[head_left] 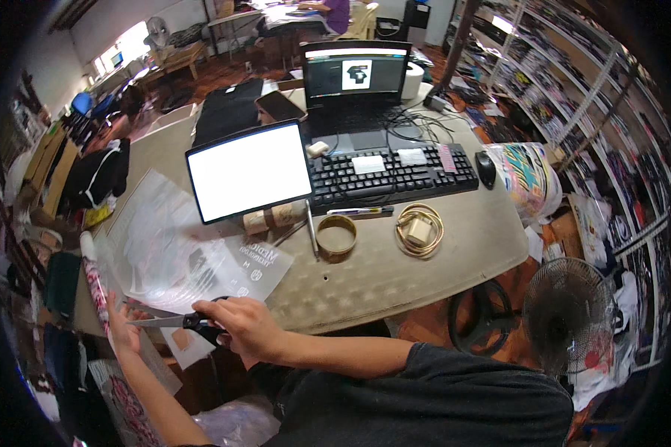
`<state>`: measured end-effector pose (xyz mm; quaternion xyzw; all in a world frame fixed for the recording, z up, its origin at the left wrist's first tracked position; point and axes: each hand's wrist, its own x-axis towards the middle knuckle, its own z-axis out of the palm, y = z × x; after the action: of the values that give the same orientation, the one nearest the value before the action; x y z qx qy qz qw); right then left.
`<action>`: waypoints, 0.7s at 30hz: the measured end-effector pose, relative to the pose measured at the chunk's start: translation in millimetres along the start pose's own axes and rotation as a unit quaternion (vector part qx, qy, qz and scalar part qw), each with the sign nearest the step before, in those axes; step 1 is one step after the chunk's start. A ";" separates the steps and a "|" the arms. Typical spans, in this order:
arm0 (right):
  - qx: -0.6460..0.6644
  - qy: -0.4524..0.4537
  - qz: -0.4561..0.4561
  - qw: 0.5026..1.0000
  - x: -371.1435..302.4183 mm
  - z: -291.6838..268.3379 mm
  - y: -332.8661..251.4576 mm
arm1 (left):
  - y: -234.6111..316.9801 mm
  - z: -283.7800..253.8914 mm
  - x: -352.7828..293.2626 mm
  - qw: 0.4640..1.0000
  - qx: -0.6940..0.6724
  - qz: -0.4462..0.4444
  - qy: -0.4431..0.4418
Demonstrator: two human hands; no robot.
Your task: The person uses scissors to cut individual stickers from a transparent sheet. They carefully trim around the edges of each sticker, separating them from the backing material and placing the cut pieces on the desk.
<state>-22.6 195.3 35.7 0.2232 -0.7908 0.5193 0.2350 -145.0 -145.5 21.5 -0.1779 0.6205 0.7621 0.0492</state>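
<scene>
My right hand (244, 325) is closed around the black handles of a pair of scissors (156, 322), whose blades point left toward my other hand. At the table's near left edge, my left hand (124, 331) grips the clear printed film (145, 238), close to its rolled edge with a pink pattern (95, 283). The scissor tips lie by the left fingers; whether they touch the film I cannot tell. The film spreads over the table's left part and bears white printed marks. Below the table edge hangs more film with a pink print (130, 402).
On the table (395, 287) stand a bright-screened tablet (250, 171), a laptop (358, 74), a keyboard (395, 175), a mouse (486, 170), a tape roll (336, 235), and a coiled cable with charger (419, 231). A fan (566, 313) and loaded shelves (574, 82) are at right.
</scene>
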 end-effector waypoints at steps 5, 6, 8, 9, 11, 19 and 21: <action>0.011 0.031 0.057 0.998 -8.5 -9.8 6.9 | 12.6 54.1 75.2 0.969 0.246 0.018 0.032; 0.015 0.030 0.060 0.998 -9.2 -6.0 8.2 | 23.6 33.5 104.9 0.946 0.323 0.011 0.014; 0.020 0.036 0.073 0.997 -12.8 -4.1 15.7 | 28.8 32.1 131.6 0.927 0.367 0.074 -0.009; 0.029 0.043 0.077 0.996 -14.4 -4.5 17.7 | 37.7 31.7 135.9 0.911 0.385 0.147 0.002; 0.038 0.043 0.097 0.994 -19.0 -10.8 23.4 | 56.6 56.9 118.0 0.899 0.381 0.216 -0.002; 0.074 0.046 0.050 0.995 -10.4 -21.5 52.9 | 51.2 59.2 -95.9 0.898 0.151 0.365 0.193; 0.069 0.040 0.129 0.988 -1.4 -41.9 45.4 | 6.3 39.3 -122.7 0.903 0.103 0.346 0.234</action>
<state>-42.7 250.6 17.0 0.1143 -0.7653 0.6070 0.1813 -40.8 -91.1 74.7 -0.1187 0.7119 0.5993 -0.3462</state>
